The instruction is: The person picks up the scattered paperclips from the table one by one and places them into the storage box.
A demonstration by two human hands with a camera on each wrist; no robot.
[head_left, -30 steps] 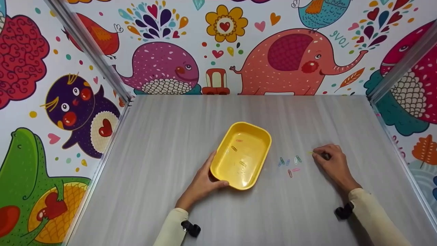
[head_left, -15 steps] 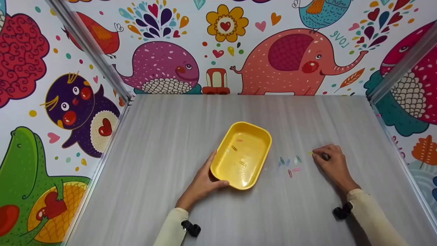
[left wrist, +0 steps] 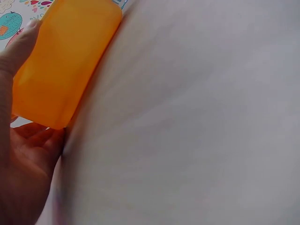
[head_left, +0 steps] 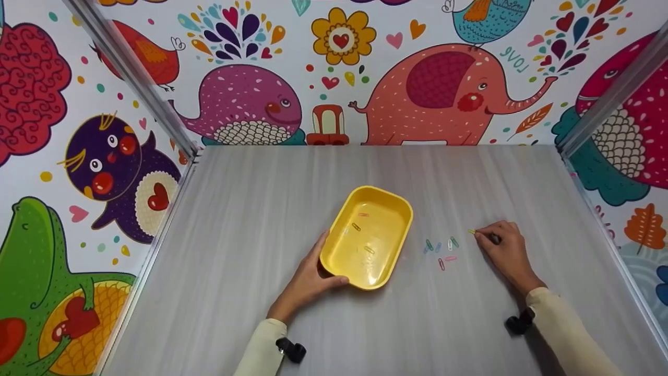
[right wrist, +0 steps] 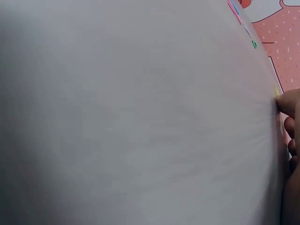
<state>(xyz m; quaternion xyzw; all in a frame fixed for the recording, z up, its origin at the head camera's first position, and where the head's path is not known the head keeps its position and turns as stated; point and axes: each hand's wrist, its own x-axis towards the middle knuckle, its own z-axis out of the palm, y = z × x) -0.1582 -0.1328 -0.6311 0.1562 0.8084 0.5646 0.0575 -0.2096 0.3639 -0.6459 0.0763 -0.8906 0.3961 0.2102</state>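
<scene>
My left hand [head_left: 302, 290] grips the yellow plastic tray [head_left: 383, 224] by its near left corner, thumb over the rim. In the left wrist view the tray wall [left wrist: 70, 61] lies between thumb and fingers. Inside the tray are a pink paper clip [head_left: 364, 214], a dark one [head_left: 356, 226] and a yellow one [head_left: 369, 250]. To the right, my right hand [head_left: 507, 253] pinches a yellow paper clip [head_left: 471, 231] between thumb and forefinger, low over the table. Its tip shows past the fingertips in the right wrist view.
Between tray and right hand lie several loose paper clips: a red one [head_left: 441, 264], a pink one [head_left: 451, 258], a white one [head_left: 450, 244], green and blue ones. The grey table [head_left: 250, 209] meets printed walls [head_left: 334, 78] at the back and both sides.
The yellow paper clip's far end sits slightly higher at the right fingertips. Otherwise the hands and tray hold their places; the whole view has shifted a little left.
</scene>
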